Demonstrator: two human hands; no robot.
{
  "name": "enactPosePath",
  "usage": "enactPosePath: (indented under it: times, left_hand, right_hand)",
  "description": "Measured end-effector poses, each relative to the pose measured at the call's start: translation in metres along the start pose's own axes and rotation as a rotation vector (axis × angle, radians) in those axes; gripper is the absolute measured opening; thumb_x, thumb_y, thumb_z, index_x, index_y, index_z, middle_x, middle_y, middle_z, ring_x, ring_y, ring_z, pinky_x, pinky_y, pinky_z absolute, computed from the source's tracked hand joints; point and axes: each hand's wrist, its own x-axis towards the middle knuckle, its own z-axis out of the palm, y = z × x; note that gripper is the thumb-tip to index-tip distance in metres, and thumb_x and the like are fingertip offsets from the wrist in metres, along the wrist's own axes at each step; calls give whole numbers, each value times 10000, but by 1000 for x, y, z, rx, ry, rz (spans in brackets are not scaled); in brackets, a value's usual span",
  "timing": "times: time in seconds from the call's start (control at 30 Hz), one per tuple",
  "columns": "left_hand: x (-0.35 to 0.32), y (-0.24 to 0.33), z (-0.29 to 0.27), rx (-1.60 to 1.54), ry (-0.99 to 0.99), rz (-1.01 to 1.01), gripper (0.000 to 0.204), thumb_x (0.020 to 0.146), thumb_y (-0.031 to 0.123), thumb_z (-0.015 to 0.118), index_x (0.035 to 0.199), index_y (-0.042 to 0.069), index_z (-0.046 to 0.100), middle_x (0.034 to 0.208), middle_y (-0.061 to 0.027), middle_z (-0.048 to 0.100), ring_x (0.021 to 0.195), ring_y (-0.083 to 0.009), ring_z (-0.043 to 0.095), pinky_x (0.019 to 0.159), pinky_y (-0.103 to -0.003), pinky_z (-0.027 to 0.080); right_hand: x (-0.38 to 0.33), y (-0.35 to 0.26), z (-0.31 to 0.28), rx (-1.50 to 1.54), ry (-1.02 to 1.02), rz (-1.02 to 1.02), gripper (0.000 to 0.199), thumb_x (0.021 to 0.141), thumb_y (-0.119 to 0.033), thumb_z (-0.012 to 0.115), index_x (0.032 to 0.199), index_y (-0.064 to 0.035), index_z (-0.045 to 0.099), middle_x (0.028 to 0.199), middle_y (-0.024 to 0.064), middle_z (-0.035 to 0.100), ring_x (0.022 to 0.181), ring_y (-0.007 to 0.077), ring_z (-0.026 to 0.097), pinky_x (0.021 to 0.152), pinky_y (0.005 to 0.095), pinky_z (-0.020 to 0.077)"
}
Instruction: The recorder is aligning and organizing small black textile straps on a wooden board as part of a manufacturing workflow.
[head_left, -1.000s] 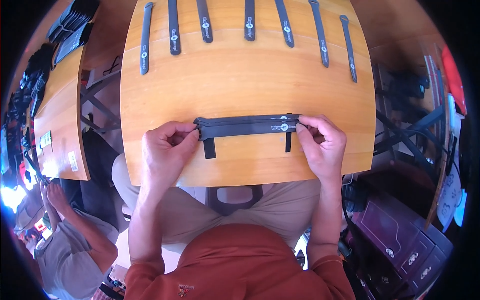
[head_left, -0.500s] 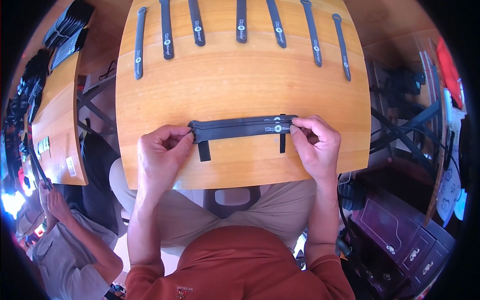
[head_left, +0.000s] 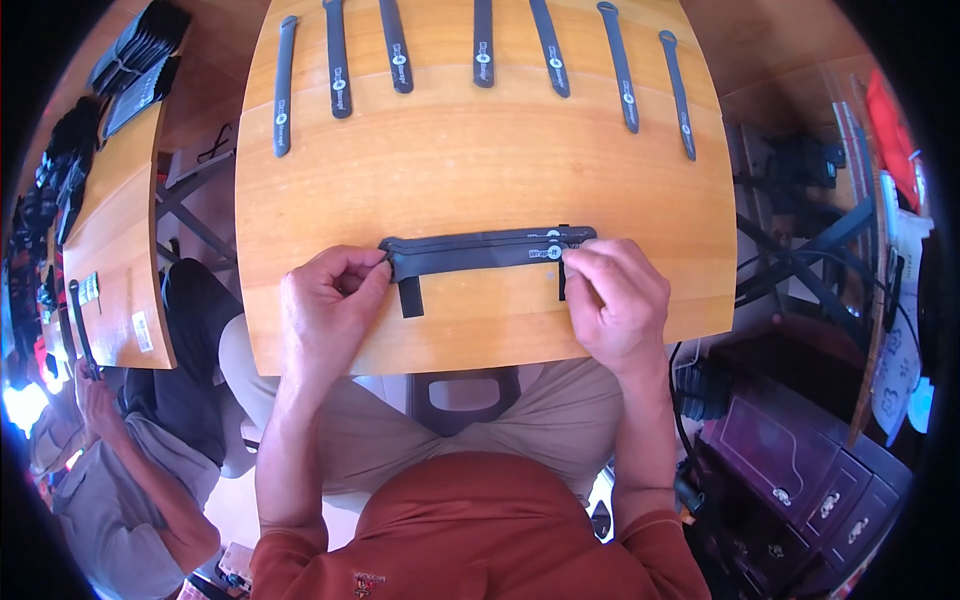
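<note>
A stack of dark grey storage straps lies crosswise near the table's front edge, overlapping with their edges slightly offset. Two short black strips stick out from beneath it: the left strip shows plainly, while the right one is partly covered by my fingers. My left hand pinches the left end of the stack between thumb and fingertips. At the other end, my right hand is closed, its thumb and index finger pinching the front strap's right end.
Several single grey straps, such as the middle one, lie spaced in a row along the far part of the wooden table. A person sits at left by another table, holding a dark strap. A dark drawer cabinet stands lower right.
My right hand has shifted slightly left and its fingers now cover more of the right black strip. My left hand stays at its end. The other person's hands have shifted slightly.
</note>
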Motion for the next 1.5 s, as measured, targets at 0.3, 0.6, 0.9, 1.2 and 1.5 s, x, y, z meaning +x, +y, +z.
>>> enactPosePath:
  times: [0.3,0.6,0.9,1.2,1.5]
  left_hand:
    - [-1,5,-2,53,-20,13,122,900,67,748,964,-37,750,696,-43,700,623,-62,612,593,-250,504]
    - [-9,19,-3,185,4,195,127,883,73,729,958,-28,743,767,-138,734,648,-207,709,637,-327,557]
    - [2,10,-7,20,-72,105,165,908,110,718,948,-49,735,758,-148,736,665,-189,711,652,-332,555]
    - [3,3,-15,102,-156,154,178,945,131,701,1017,-22,756,802,-184,731,726,-281,728,676,-371,563]
    - [-14,-10,-4,519,61,612,122,944,151,681,970,52,746,971,-110,667,816,-333,717,683,-465,587]
  right_hand:
    - [-6,-14,4,-129,-55,-25,235,792,71,738,998,-29,686,904,108,687,815,303,705,655,393,571]
    - [3,-40,4,-301,-161,60,147,840,-75,772,964,-37,703,984,82,650,846,286,678,648,391,560]
    - [22,-94,63,-195,-357,16,289,761,-208,839,967,-22,759,971,73,687,937,284,650,837,408,533]
    - [23,-87,88,-92,-179,23,122,831,-164,740,817,-42,744,834,99,682,869,300,658,750,441,541]
    - [24,-85,91,11,-119,120,119,853,-114,679,791,-24,726,815,130,705,843,334,670,766,446,547]
